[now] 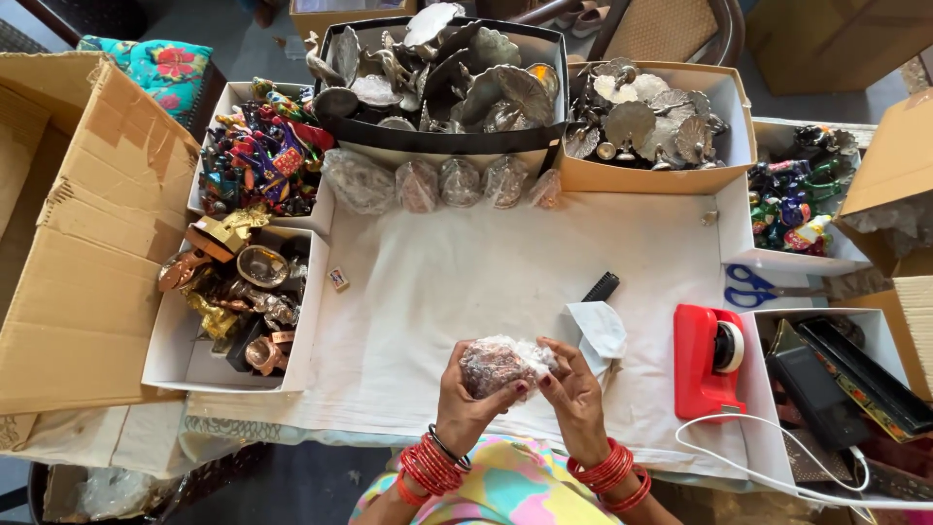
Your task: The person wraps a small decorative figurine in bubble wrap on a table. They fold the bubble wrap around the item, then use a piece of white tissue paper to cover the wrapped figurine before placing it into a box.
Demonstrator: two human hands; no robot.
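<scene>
- White cloth (466,282) covers the worktable and takes up the middle of the view; both hands work over its near edge.
- Brown cardboard box (87,243) lies open at the far left, its flaps spread wide.
- Black tray (447,138) at the top centre is heaped with silver-coloured metal figures and leaf-shaped pieces; a tan box (729,107) just to its right holds more of the same.
- White boxes stand on the left: the upper box (219,107) is full of brightly painted figurines, the lower box (180,360) holds brass and copper-coloured items.
- Red tape dispenser (705,360) sits on the cloth to the right of the hands, with a white cable (758,467) curling in front of it.
- Five clear wrapped packets (437,183) lie in a row on the cloth just below the black tray.
- Blue-handled scissors (753,287) rest on a white box edge at the right.
- Left hand (466,399), with red bangles at the wrist, cups a small wrapped bundle (501,362) from below and behind, fingers curled around it.
- Right hand (573,389), also wearing red bangles, pinches the clear wrap at the bundle's right side with its fingertips.
- The bundle, a dark speckled object in clear plastic film, is held between both hands just above the near edge of the cloth.
- Black comb (601,287) lies on the cloth just beyond the right hand, beside a folded white paper (598,331).
</scene>
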